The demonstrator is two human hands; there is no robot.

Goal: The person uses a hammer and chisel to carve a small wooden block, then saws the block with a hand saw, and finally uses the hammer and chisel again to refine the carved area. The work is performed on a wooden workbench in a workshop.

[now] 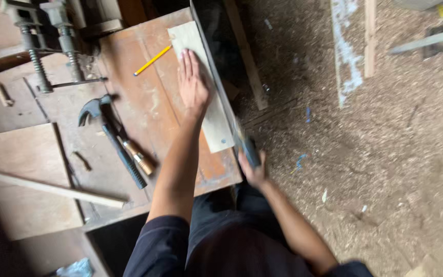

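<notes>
One pale, thin rectangular wooden board (203,87) lies along the edge of a worn reddish-brown surface (139,102), at about 12 o'clock from the person. The left hand (193,82) presses flat on it, fingers spread, grip open. The right hand (252,166), at 3 o'clock off the edge, has its grip closed around a blurred handsaw handle (249,150). At 10 o'clock lie one yellow pencil (152,60), one claw hammer (109,136) and one wooden-handled tool (138,156). Two clamp screws (47,43) stand at 11 o'clock.

one hammer (109,138), one pencil (152,60), two clamps (47,38)
</notes>
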